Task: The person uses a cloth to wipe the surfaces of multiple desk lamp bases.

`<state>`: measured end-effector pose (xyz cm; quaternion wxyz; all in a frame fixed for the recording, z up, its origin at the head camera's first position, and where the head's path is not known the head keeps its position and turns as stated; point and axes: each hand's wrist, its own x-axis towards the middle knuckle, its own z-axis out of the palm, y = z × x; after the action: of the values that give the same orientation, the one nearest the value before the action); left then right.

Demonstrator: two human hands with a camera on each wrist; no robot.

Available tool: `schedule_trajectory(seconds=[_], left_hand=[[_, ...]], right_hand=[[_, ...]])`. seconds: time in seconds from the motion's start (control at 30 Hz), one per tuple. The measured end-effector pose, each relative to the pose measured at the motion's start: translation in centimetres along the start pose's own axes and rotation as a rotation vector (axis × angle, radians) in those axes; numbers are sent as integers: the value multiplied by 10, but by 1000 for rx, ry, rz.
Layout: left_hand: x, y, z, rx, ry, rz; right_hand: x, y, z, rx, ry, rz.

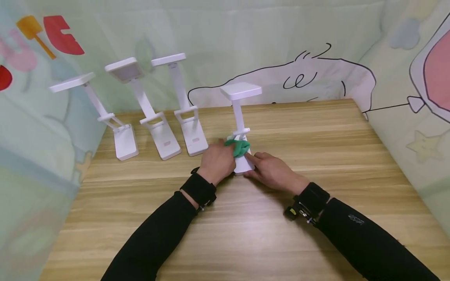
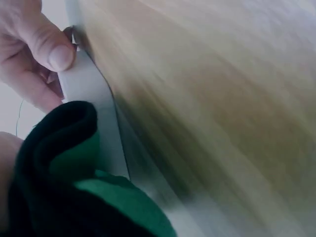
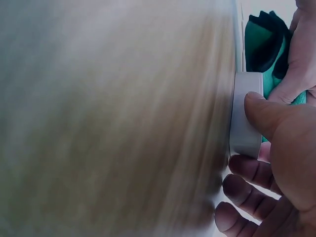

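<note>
A white desk lamp (image 1: 242,164) stands upright on the table with its head raised. My left hand (image 1: 218,160) holds a folded green cloth (image 1: 240,148) against the top of the lamp's base, close below the hinge. At the base's near end, my right hand (image 1: 272,171) grips it from the right. In the right wrist view the right thumb (image 3: 261,111) presses the end face of the base (image 3: 244,133), with the other fingers curled beside it. The left wrist view shows the cloth (image 2: 123,197) bunched over the base, its dark edge folded up.
Three more white lamps stand in a row to the left: a far left one (image 1: 125,144), a middle one (image 1: 164,142) and a nearer one (image 1: 194,138). The wooden table (image 1: 334,148) meets a printed curtain (image 1: 267,35) at the back and sides.
</note>
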<state>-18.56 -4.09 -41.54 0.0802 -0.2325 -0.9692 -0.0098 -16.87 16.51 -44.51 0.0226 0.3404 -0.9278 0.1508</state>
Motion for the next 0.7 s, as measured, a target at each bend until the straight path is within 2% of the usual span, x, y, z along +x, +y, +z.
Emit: schedule_trajectory(seconds=[0.07, 0.17, 0.23, 0.3, 0.37, 0.4, 0.47, 0.57, 0.6, 0.63, 0.7], left_hand=[[-3, 1, -2, -26, -25, -33], [-9, 2, -8, -54, -93, -40], [-14, 0, -14, -85, -183, -50], [-17, -2, -21, -129, -295, -94], [-19, -5, -27, -154, -356, -151], [-19, -7, -29, -159, -353, -170], [-17, -7, -30, -159, -274, -144], [-11, -5, -23, -94, -94, -2], [-8, -4, -19, -66, -59, 37], [-6, -3, -15, -39, -40, 64], [-3, -2, -9, -6, -39, 66]], right_hand=[[1, -1, 1, -2, -4, -1], [2, -2, 1, -3, -6, 7], [1, -2, 1, -3, -12, 14], [1, -3, 0, 2, -17, 19], [1, -3, 0, 2, -19, 24], [1, -3, -1, 2, -19, 25], [1, -3, -2, 1, -15, 26], [1, -3, -2, -6, -3, 21], [2, -3, -1, -8, 1, 15], [2, -2, -1, -8, 3, 9], [3, -2, 0, -11, 5, 0]])
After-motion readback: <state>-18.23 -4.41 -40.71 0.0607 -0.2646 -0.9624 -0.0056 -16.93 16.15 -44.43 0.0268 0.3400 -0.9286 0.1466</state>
